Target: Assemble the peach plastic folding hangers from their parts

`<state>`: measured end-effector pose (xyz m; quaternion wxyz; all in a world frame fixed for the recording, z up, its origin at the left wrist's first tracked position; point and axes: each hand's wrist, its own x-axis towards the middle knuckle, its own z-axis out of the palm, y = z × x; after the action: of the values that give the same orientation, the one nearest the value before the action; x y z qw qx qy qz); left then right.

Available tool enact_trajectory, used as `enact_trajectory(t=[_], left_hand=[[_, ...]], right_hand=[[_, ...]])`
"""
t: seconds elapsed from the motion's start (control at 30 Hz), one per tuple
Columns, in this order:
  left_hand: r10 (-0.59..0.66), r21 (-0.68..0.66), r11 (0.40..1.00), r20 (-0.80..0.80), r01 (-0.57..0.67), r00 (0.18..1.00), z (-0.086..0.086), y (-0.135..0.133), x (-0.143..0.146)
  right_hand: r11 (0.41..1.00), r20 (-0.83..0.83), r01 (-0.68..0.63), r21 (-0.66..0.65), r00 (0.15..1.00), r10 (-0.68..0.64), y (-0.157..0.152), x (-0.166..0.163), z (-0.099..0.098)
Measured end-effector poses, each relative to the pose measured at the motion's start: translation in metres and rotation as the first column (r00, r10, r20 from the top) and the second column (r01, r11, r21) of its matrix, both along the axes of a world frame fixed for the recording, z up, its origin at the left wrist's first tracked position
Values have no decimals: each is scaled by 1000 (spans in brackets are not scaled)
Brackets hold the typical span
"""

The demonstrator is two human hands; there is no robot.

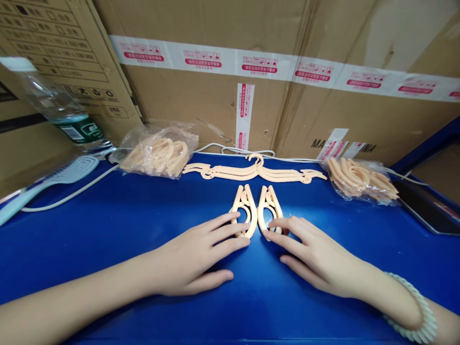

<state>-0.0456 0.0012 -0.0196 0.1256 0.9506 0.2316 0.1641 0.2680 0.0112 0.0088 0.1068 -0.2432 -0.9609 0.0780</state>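
Observation:
Two folded peach-coloured plastic hangers lie side by side on the blue table, their narrow ends pointing away from me. On the left folded hanger [253,218] rest the outstretched fingers of my left hand [201,256], thumb spread apart on the table side. My right hand [316,251] touches the right folded hanger [262,218] with its fingertips, fingers apart and the lower ones off it. Just beyond them an unfolded hanger [235,172] of the same colour lies flat, hook toward the back.
Clear bags of folded hangers stand at the back left [161,153] and right [361,179]. A pale hairbrush [68,170] and a water bottle [77,122] are at left, a dark tablet-like device [427,208] at right. Cardboard boxes [201,100] and a white cable [79,191] border the table [143,215].

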Motion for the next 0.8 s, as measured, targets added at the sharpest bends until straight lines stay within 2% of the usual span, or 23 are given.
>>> enact_trajectory(t=[0.1, 0.23, 0.37, 0.53, 0.8], left_hand=[[6, 14, 1000, 36, -7, 999, -1, -2, -1], [73, 23, 997, 210, -79, 975, -4, -1, -1], [212, -84, 977, 337, -195, 917, -5, 4, -1], [362, -265, 922, 336, -281, 870, -2, 10, -3], [437, -346, 880, 320, -326, 840, -2, 12, -3]], right_hand=[[1000, -37, -4, -20, 999, 3, 1, 2, 1], [999, -101, 29, -16, 994, -31, 5, 7, 0], [997, -185, 77, -25, 979, -80, 13, 13, -2], [985, -269, 167, -46, 947, -174, 24, 20, -2], [955, -259, 294, 29, 925, -277, 51, 37, -9]])
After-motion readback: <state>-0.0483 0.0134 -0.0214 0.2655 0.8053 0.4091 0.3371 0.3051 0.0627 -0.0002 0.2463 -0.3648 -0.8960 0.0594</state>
